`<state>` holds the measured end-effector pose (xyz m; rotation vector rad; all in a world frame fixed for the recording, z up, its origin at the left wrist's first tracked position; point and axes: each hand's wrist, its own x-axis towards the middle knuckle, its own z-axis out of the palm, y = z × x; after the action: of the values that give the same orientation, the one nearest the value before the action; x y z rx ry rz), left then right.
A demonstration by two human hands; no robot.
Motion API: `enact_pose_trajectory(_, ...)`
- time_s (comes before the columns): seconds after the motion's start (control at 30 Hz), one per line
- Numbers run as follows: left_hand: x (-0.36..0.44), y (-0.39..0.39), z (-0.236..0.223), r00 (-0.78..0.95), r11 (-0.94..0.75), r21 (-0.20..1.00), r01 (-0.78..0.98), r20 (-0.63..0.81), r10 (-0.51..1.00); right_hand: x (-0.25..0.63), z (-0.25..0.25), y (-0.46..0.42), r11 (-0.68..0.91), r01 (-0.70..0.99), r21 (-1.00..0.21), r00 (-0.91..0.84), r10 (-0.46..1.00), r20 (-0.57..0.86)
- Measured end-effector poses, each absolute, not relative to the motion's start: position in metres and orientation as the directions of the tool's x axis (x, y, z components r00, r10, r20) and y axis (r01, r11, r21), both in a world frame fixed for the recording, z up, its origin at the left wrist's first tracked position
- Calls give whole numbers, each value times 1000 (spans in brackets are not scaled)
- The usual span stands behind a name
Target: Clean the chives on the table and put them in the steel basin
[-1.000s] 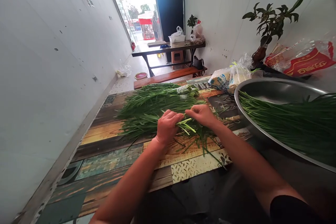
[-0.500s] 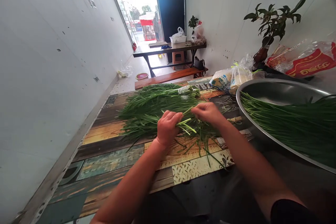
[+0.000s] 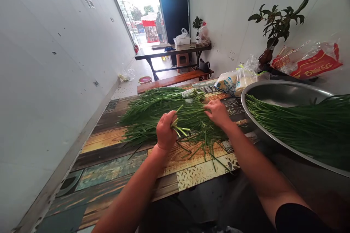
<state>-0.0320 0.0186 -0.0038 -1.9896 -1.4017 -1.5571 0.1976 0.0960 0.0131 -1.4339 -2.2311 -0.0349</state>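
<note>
My left hand [image 3: 166,131] is closed around a few garlic chives [image 3: 182,130], their pale stem ends sticking out to the right and one stalk pointing up. To its right, my right hand [image 3: 217,113] reaches the stem ends of the chive pile [image 3: 153,111], thumb and fingers pinched on stalks there. The pile lies across the table, leaves to the left. A white band [image 3: 188,94] wraps a bundle at the back. Loose trimmed leaves [image 3: 206,142] lie in front of my right hand.
A large steel bowl [image 3: 246,111] of chives stands at the right. Behind it are plastic bags [image 3: 232,80], a potted plant [image 3: 276,25] and a red package [image 3: 317,65]. A bench [image 3: 175,80] and second table [image 3: 169,52] stand farther back, beside the white left wall.
My right hand first drew away from my left hand, then moved back to the pile's stem ends. My left hand shifted slightly left, still holding its chives; one stalk now points upward.
</note>
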Motion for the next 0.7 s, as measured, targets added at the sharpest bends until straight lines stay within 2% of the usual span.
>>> enact_pose_trajectory(0.13,-33,20,-8,7,-503,335,797,827,562,199,9,99,572,770,-282,-373,763,528)
enact_pose_trajectory(0.37,-32,18,-6,73,-500,328,802,776,627,197,4,101,575,757,-310,-392,779,490)
enact_pose_trajectory(0.47,-32,18,-6,75,-520,325,790,790,608,195,15,94,621,644,-446,-369,763,530)
enact_pose_trajectory(0.6,-30,18,-4,82,-534,320,782,798,597,190,33,78,607,338,-719,-425,780,459)
enact_pose_trajectory(0.7,-28,17,-2,146,-569,304,764,778,612,185,40,67,571,178,-801,-506,752,423)
